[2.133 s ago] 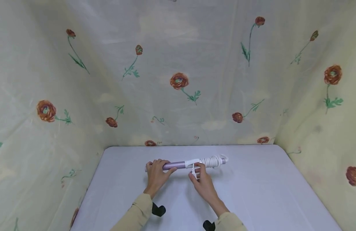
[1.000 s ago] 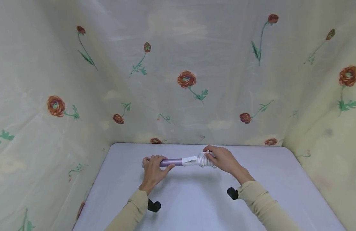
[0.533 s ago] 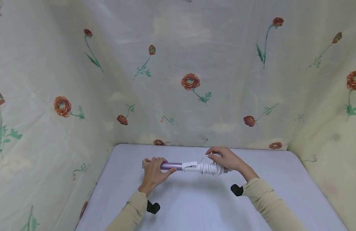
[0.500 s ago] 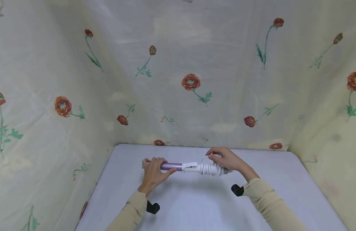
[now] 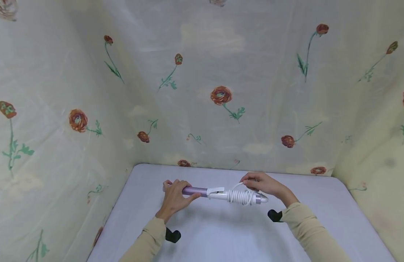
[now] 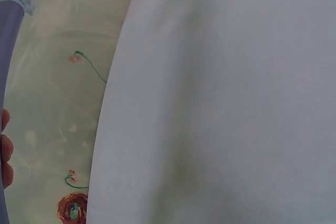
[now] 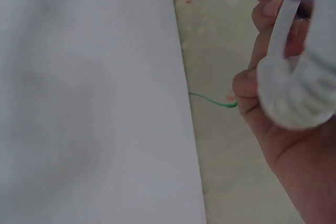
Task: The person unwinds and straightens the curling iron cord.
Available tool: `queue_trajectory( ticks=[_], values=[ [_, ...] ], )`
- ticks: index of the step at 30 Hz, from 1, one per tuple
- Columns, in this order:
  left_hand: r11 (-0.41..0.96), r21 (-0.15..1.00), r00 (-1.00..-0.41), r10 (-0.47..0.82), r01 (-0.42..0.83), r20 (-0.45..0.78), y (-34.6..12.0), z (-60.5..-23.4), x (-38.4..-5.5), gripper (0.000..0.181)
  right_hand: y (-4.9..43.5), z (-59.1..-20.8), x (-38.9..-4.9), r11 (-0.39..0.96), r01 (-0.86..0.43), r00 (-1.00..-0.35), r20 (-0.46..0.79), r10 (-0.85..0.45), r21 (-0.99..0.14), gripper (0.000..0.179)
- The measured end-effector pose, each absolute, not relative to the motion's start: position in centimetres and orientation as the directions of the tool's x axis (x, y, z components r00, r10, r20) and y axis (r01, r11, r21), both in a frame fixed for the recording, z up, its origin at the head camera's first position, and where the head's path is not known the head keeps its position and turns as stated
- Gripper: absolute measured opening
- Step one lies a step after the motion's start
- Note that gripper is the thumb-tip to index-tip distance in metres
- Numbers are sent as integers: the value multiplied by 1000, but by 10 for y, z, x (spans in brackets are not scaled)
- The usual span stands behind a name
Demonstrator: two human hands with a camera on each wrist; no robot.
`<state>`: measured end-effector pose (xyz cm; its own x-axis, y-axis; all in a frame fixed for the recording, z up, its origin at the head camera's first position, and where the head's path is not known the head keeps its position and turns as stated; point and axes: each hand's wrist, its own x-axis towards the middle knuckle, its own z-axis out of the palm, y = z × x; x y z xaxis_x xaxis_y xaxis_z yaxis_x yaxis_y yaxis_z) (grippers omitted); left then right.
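Note:
My left hand (image 5: 175, 198) grips the purple barrel of a curling iron (image 5: 197, 191) held level above the table. In the left wrist view, fingertips (image 6: 6, 149) show behind the barrel (image 6: 9, 51). White power cord (image 5: 239, 197) is wound in several turns around the iron's white handle. Behind the handle, my right hand (image 5: 264, 183) pinches a loose length of this cord, which arcs up from the coil. The handle's end, with a purple band and white tip, points right. In the right wrist view the coil (image 7: 299, 95) is blurred, overlapping my right hand (image 7: 294, 156).
The white table (image 5: 221, 233) has rounded far corners. Flower-printed cloth (image 5: 189, 72) hangs behind it and on both sides. A black heart-shaped piece hangs at each sleeve cuff, beside the left wrist (image 5: 173, 235) and the right (image 5: 275, 215).
My right hand has gone from holding a small white piece below the handle to behind it, and draws cord away from the coil. My left hand keeps its grip on the barrel.

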<state>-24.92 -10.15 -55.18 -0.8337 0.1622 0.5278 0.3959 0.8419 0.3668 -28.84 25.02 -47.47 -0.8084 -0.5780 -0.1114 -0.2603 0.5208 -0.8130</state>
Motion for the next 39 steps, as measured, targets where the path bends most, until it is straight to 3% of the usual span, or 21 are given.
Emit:
queue_trajectory(
  ticks=[5,9,14,18,21,25,30,35,39],
  values=[
    [825,415,-869,170,383,465,-101,-552,-248,56,259,-492,-286,469,-130,-807,-182,-562,-874,34],
    [812,441,-878,168,381,449,-101,-553,-247,58,262,-505,-282,355,-73,-787,-165,-595,-932,36],
    [791,492,-894,150,365,423,-99,-552,-244,57,265,-532,-269,194,-51,-777,-83,-624,-980,18],
    [784,538,-925,117,310,362,-98,-549,-241,52,256,-553,-256,236,-53,-856,-77,-510,-970,4],
    [788,545,-934,103,287,342,-97,-547,-241,50,244,-561,-245,308,-50,-902,-89,-423,-950,16],
    [792,537,-927,94,290,362,-95,-545,-244,51,231,-564,-230,396,-195,-888,-10,-461,-897,29],
    [816,503,-917,80,285,391,-92,-546,-248,54,213,-556,-208,451,-414,-839,140,-525,-791,19],
    [826,484,-907,72,287,415,-91,-546,-249,55,207,-566,-197,466,-532,-800,240,-550,-706,20],
    [833,483,-909,55,271,414,-89,-546,-248,51,202,-567,-186,515,-559,-810,295,-507,-650,19]
  ],
)
